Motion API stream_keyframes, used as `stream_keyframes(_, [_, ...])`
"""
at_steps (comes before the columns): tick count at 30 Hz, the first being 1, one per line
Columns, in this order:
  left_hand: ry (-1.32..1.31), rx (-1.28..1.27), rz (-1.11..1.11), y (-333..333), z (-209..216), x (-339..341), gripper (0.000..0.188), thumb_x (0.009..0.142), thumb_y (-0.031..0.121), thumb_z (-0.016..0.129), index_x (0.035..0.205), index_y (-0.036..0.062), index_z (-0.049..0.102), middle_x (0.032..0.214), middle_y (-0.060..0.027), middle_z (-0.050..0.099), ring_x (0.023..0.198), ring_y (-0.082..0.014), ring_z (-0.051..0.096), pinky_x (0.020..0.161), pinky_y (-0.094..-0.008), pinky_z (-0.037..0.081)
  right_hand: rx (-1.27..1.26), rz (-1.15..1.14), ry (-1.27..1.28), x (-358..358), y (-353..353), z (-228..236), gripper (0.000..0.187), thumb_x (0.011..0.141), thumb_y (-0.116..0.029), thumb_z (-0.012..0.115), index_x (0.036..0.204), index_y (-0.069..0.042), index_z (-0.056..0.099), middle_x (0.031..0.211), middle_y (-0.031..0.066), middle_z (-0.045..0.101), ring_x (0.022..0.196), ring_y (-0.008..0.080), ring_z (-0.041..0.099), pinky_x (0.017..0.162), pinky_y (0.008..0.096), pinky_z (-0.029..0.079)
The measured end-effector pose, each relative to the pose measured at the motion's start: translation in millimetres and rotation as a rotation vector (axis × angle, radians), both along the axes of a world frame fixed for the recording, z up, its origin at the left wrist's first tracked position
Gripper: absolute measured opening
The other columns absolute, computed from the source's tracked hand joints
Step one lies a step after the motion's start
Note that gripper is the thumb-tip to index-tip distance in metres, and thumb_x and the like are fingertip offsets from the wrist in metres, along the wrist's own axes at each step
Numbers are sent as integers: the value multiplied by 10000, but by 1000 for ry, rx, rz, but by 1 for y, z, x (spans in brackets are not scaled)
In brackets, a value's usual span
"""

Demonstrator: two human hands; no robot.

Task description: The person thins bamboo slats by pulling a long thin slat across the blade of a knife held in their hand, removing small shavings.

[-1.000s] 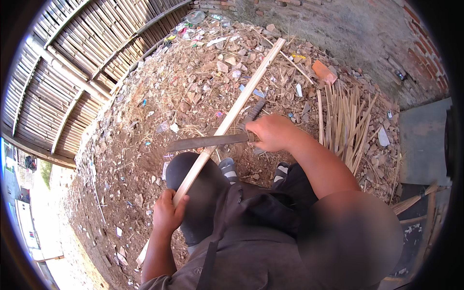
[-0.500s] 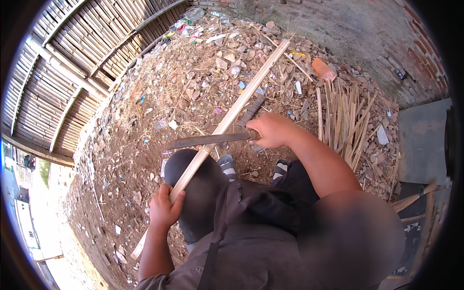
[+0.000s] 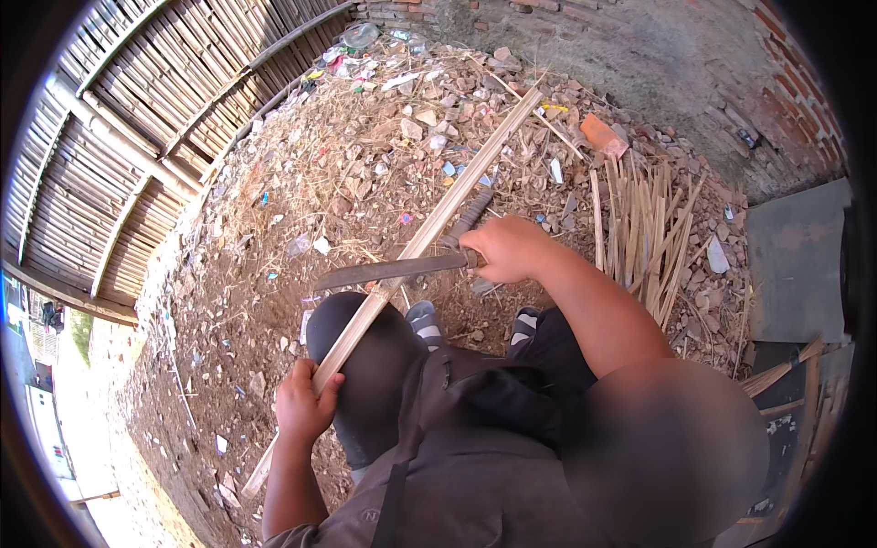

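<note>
A long, pale split bamboo strip [image 3: 457, 196] slants from beside my left thigh, across my raised left knee, up over the rubble. My left hand [image 3: 306, 400] is closed around its lower part, and a short end sticks out below the fist. In my right hand [image 3: 504, 248] is the handle of a machete [image 3: 393, 271]. Its dark blade lies across the strip just beyond the knee, tip to the left. Whether the edge is sunk into the bamboo, I cannot tell. A dark, ridged, rod-like thing [image 3: 471, 216] lies beyond the right fist, partly hidden.
Several thin split sticks [image 3: 644, 228] lie heaped on the right, near an orange brick [image 3: 603, 135]. Broken rubble and litter cover the ground. A bamboo-slat fence [image 3: 174, 91] stands at left, a brick wall [image 3: 639, 55] at the back, a grey panel [image 3: 799, 260] at right.
Very little differs. The view has shifted slightly, and both hands, the strip and the machete keep nearly the same places relative to each other.
</note>
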State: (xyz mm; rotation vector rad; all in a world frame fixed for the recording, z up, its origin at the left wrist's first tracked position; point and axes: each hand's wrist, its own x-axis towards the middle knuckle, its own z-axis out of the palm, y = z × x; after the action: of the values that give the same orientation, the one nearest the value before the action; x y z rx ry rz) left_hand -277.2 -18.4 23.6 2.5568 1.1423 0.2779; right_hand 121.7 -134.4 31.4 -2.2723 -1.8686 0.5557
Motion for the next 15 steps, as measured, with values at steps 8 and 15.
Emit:
stream_keyframes(8, [129, 46, 55, -12, 22, -3, 359, 896, 325, 717, 1002, 46, 519, 750, -209, 652, 715, -446, 657, 637, -543, 504, 161, -360, 90, 52, -21, -18, 357, 821, -297, 733, 1058, -39, 665, 928, 205, 697, 920, 389, 676, 801, 482, 530])
stream_keyframes(15, [68, -75, 63, -18, 8, -9, 267, 963, 267, 624, 1057, 40, 521, 729, -222, 655, 719, -464, 653, 633, -546, 495, -23, -50, 53, -8, -1, 12, 348, 826, -301, 731, 1036, -31, 667, 931, 210, 694, 933, 394, 673, 805, 479, 528])
